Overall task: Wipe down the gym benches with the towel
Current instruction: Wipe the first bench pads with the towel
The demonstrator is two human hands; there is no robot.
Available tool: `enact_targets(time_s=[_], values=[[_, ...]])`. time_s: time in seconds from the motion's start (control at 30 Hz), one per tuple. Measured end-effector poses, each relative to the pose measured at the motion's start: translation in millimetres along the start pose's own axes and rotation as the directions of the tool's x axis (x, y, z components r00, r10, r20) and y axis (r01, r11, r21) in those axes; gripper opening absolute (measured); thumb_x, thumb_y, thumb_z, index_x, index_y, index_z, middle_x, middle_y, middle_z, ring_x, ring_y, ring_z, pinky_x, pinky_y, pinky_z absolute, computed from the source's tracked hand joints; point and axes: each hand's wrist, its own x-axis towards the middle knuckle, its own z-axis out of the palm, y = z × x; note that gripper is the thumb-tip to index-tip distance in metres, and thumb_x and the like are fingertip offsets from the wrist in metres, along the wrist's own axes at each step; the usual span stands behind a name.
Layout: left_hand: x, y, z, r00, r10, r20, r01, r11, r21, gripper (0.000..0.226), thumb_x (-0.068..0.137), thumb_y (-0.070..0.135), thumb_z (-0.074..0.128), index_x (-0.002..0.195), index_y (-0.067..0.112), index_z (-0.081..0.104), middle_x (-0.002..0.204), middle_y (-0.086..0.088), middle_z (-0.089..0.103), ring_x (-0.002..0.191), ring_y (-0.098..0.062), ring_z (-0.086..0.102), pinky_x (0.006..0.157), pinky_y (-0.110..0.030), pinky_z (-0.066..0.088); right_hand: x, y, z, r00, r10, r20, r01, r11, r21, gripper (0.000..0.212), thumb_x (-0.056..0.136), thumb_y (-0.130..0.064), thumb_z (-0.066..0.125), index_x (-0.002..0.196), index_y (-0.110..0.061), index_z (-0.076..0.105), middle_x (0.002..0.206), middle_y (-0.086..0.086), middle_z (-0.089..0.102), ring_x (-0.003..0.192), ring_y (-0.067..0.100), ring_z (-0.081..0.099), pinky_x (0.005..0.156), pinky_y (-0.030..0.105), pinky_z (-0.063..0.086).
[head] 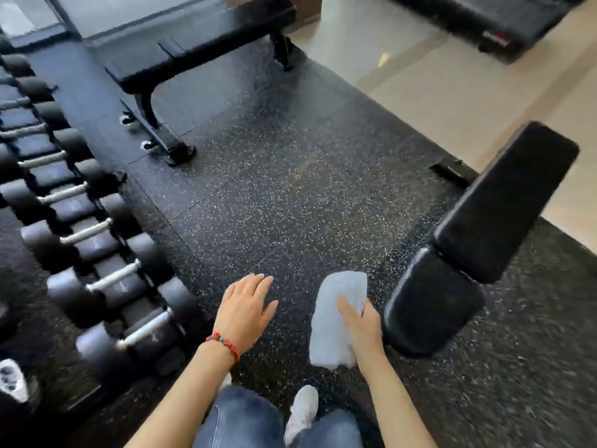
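My right hand [363, 324] grips a folded pale grey towel [336, 318] in the air, just left of the seat pad of a black adjustable bench [478, 227]. That bench runs up to the right, with its backrest raised. My left hand [247, 307] hovers open, palm down, with a red bead bracelet on the wrist and nothing in it. A second black flat bench [200, 43] stands at the far side of the floor, top left of centre.
A rack of black dumbbells [80, 227] lines the left side. Speckled black rubber flooring [274, 189] lies between the benches, with beige tile [452, 76] beyond it. Another dark machine [491, 24] is at the top right. My jeans and white shoes [303, 412] show at the bottom.
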Motion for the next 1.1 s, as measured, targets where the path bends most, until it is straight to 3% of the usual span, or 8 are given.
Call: enact_targets(time_s=[0.1, 0.17, 0.37, 0.53, 0.7, 0.93, 1.03, 1.1], values=[[21.3, 51.3, 9.7, 0.995, 0.098, 0.028, -0.099, 0.995, 0.022, 0.052, 0.084, 0.043, 0.037, 0.111, 0.009, 0.065, 0.107, -0.008, 0.068, 0.1, -0.029, 0.065, 0.081, -0.044, 0.054, 2.9, 10.5, -52.7, 0.991, 0.053, -0.121, -0.045, 0.997, 0.062, 0.027, 0.087, -0.012, 0.062, 0.113, -0.006, 0.057, 0.105, 0.006, 0.065, 0.093, 0.021, 0.061, 0.078, 0.034, 0.051], [35.0, 79.7, 16.8, 0.985, 0.166, 0.045, -0.168, 0.985, 0.033, 0.052, 0.084, 0.043, 0.037, 0.111, 0.009, 0.065, 0.108, -0.007, 0.068, 0.101, -0.029, 0.065, 0.081, -0.044, 0.053, 3.5, 16.5, -82.1, 0.978, 0.087, -0.189, -0.067, 0.992, 0.108, 0.028, 0.088, -0.013, 0.061, 0.115, -0.007, 0.056, 0.107, 0.006, 0.064, 0.098, 0.023, 0.06, 0.085, 0.04, 0.051], [79.7, 142.7, 38.7, 0.932, 0.348, 0.106, -0.355, 0.933, 0.058, 0.052, 0.083, 0.043, 0.038, 0.11, 0.009, 0.066, 0.106, -0.008, 0.068, 0.099, -0.029, 0.065, 0.08, -0.044, 0.053, 9.3, 28.3, -140.6, 0.919, 0.147, -0.366, -0.072, 0.975, 0.211, 0.024, 0.089, -0.014, 0.06, 0.112, -0.015, 0.056, 0.101, 0.0, 0.063, 0.092, 0.016, 0.059, 0.07, 0.026, 0.046], [128.4, 172.2, 54.4, 0.893, 0.432, 0.125, -0.441, 0.896, 0.05, 0.043, 0.082, 0.038, 0.057, 0.11, 0.008, 0.065, 0.105, -0.008, 0.068, 0.099, -0.03, 0.065, 0.079, -0.045, 0.053, 33.6, 18.9, -166.4, 0.879, 0.191, -0.437, -0.098, 0.969, 0.228, 0.021, 0.089, -0.015, 0.06, 0.11, -0.018, 0.056, 0.102, 0.0, 0.063, 0.091, 0.016, 0.059, 0.072, 0.026, 0.044], [174.8, 184.8, 56.5, 0.893, 0.438, 0.103, -0.443, 0.896, 0.032, 0.039, 0.083, 0.032, 0.063, 0.111, 0.006, 0.064, 0.107, -0.01, 0.067, 0.101, -0.032, 0.064, 0.08, -0.047, 0.052, 72.1, -5.0, -183.3, 0.887, 0.169, -0.43, -0.101, 0.979, 0.176, 0.021, 0.089, -0.015, 0.06, 0.109, -0.014, 0.057, 0.091, -0.006, 0.061, 0.078, 0.006, 0.055, 0.062, 0.017, 0.044], [202.6, 207.9, 65.8, 0.933, 0.336, 0.127, -0.337, 0.941, -0.01, 0.042, 0.077, 0.025, 0.076, 0.112, 0.005, 0.064, 0.108, -0.012, 0.067, 0.103, -0.033, 0.063, 0.083, -0.049, 0.051, 122.2, -28.8, -209.5, 0.927, 0.129, -0.353, -0.096, 0.989, 0.111, 0.014, 0.088, -0.014, 0.06, 0.097, -0.023, 0.057, 0.086, -0.009, 0.06, 0.079, 0.008, 0.055, 0.068, 0.023, 0.045], [206.8, 222.8, 74.2, 0.954, 0.286, 0.086, -0.287, 0.958, 0.002, 0.038, 0.084, 0.034, 0.059, 0.109, 0.006, 0.065, 0.105, -0.01, 0.068, 0.1, -0.031, 0.065, 0.079, -0.046, 0.053, 142.3, -31.3, -227.1, 0.958, 0.113, -0.264, -0.097, 0.993, 0.071, 0.017, 0.089, -0.014, 0.06, 0.105, -0.018, 0.056, 0.088, -0.007, 0.059, 0.08, 0.007, 0.054, 0.073, 0.026, 0.045], [206.9, 234.4, 81.2, 0.972, 0.224, 0.07, -0.225, 0.974, 0.01, 0.047, 0.085, 0.04, 0.042, 0.108, 0.007, 0.066, 0.104, -0.009, 0.068, 0.098, -0.03, 0.065, 0.077, -0.045, 0.053, 157.7, -33.2, -242.2, 0.977, 0.1, -0.187, -0.099, 0.995, 0.016, 0.021, 0.089, -0.016, 0.061, 0.105, -0.023, 0.051, 0.093, -0.009, 0.057, 0.084, 0.006, 0.053, 0.078, 0.027, 0.043]])
